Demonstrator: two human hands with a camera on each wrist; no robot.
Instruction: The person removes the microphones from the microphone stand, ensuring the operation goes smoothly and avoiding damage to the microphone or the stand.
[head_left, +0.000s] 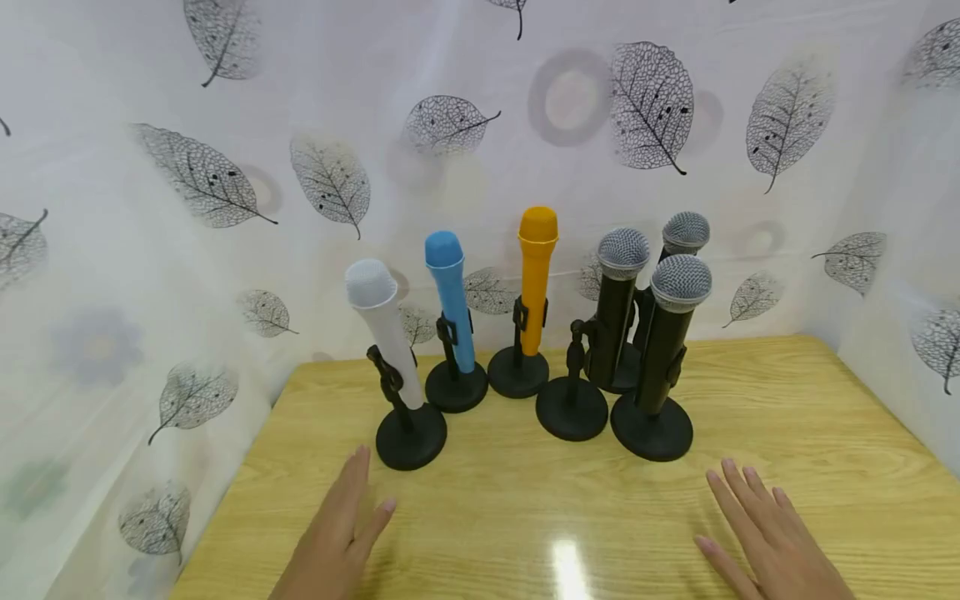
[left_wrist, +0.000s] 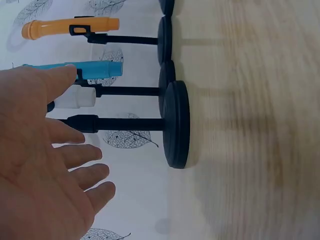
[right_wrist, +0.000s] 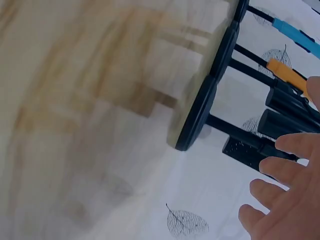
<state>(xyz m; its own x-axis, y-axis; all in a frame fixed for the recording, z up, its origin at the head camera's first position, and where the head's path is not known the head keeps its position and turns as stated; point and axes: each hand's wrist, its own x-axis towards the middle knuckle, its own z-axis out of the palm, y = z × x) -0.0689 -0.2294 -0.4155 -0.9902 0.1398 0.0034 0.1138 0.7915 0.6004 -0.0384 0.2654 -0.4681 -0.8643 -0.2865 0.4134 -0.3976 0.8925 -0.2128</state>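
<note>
My left hand (head_left: 330,537) is held over the front left of the table, fingers straight, thumb apart, nothing in it. Closest to it is a white microphone (head_left: 386,333), tilted in a black stand (head_left: 412,442). Behind that, a blue microphone (head_left: 453,312) and an orange microphone (head_left: 534,292) lean in stands of their own. To the right stand three black microphones with silver mesh heads: one in front (head_left: 663,358), one at its left (head_left: 615,317), one behind (head_left: 686,233), partly hidden. My right hand (head_left: 772,542), fingers spread and holding nothing, is in front of them.
The wooden table (head_left: 480,508) has its back edge against a white leaf-print cloth (head_left: 480,50), which also hangs along both sides. The round stand bases (head_left: 572,410) sit close together in a curved row. Light glares off the tabletop near the front.
</note>
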